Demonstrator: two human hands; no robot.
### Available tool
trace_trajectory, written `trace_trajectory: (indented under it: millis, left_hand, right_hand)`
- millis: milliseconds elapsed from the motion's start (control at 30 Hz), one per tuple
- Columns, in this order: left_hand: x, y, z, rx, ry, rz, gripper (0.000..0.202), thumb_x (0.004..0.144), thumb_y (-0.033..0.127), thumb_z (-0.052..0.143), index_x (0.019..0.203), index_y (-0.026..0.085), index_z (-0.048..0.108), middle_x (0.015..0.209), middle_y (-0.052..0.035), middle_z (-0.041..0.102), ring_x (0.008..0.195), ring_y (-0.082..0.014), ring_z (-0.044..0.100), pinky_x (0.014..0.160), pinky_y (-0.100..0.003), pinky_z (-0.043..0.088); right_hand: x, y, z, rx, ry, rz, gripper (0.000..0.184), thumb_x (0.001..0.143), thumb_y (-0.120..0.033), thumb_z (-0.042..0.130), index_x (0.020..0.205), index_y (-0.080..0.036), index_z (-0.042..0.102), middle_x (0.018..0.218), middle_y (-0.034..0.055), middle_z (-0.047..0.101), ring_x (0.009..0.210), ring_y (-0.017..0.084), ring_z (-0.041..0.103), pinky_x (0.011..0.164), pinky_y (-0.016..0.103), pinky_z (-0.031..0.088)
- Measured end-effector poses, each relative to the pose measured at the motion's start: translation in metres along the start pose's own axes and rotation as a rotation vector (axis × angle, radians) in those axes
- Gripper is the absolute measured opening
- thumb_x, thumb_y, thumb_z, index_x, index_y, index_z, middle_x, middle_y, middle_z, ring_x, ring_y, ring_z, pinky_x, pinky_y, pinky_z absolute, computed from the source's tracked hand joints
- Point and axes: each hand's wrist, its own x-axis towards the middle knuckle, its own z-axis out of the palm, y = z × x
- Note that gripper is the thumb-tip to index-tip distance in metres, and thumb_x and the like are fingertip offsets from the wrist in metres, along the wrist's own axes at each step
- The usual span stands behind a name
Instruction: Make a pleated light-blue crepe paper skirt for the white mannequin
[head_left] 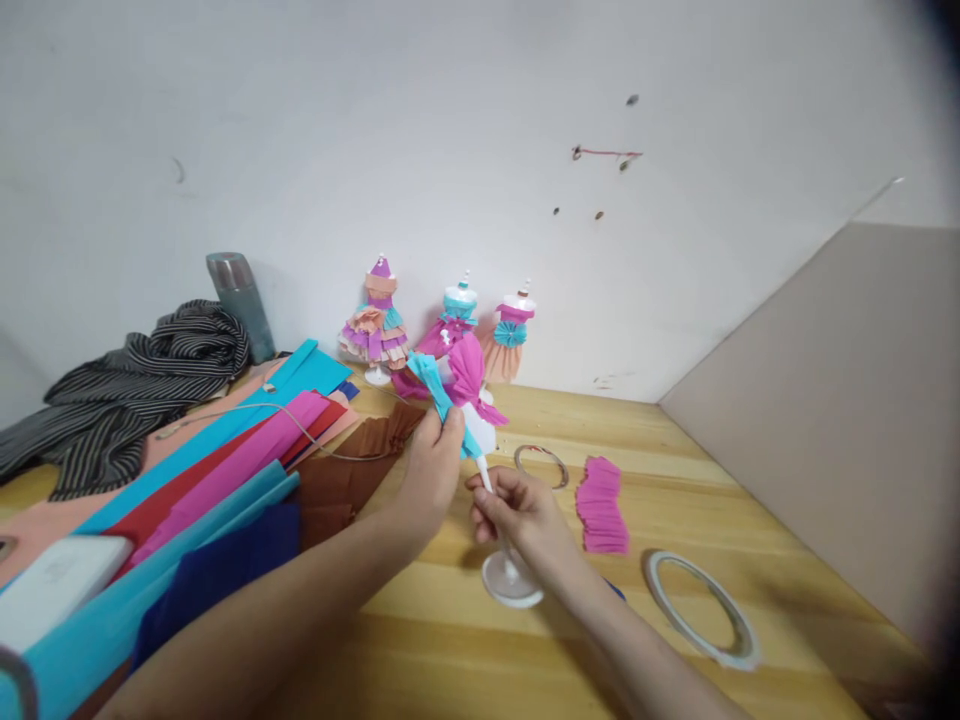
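A small white dress form [482, 430] tilts over the table, its round base [512, 588] off to the lower right. Magenta crepe paper [469, 370] is gathered around its upper part. My right hand [517, 508] is closed around the thin white stem under the form. With thumb and fingers, my left hand [433, 468] pinches a light blue crepe paper strip [429, 376] along the form's left side. The fingertips of the left hand are partly hidden behind the strip and form.
Several dressed miniature forms, one in a tiered dress [375, 325], stand against the wall. Crepe paper sheets [225, 480], a white box [64, 585], striped cloth [165, 360] and a flask [247, 310] lie left. Right are a pleated magenta piece [602, 508] and a tape roll [739, 625].
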Motion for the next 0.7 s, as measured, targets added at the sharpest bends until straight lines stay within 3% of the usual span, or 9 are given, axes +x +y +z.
trace_trajectory:
  millis: [200,367,700]
  left_hand:
    - [0.003,0.012,0.004,-0.233,0.064,-0.075,0.021,0.08,0.04,0.059,0.083,0.019,0.058,0.071,0.0016,0.06,0.067,-0.0127,0.057,0.065,-0.024,0.046]
    - [0.007,0.02,0.004,-0.274,0.074,-0.099,0.017,0.086,0.031,0.046,0.086,0.018,0.057,0.078,-0.0013,0.066,0.066,-0.0126,0.06,0.069,-0.028,0.049]
    - [0.01,0.044,-0.006,-0.302,0.133,-0.142,0.015,0.084,0.027,0.052,0.082,0.015,0.061,0.069,-0.0008,0.064,0.06,-0.0124,0.06,0.068,-0.029,0.052]
  right_hand:
    - [-0.003,-0.009,-0.001,0.175,0.006,0.059,0.043,0.06,-0.052,0.077,0.077,-0.015,0.061,0.051,-0.0029,0.06,0.037,0.008,0.051,0.039,0.02,0.038]
    - [-0.003,-0.012,-0.002,0.284,0.007,0.075,0.04,0.061,-0.048,0.078,0.078,-0.015,0.063,0.051,-0.0029,0.06,0.036,0.006,0.05,0.038,0.018,0.037]
    - [-0.005,-0.013,-0.006,0.357,-0.068,0.08,0.034,0.062,-0.042,0.079,0.077,-0.015,0.066,0.051,-0.0021,0.06,0.036,0.006,0.049,0.037,0.018,0.036]
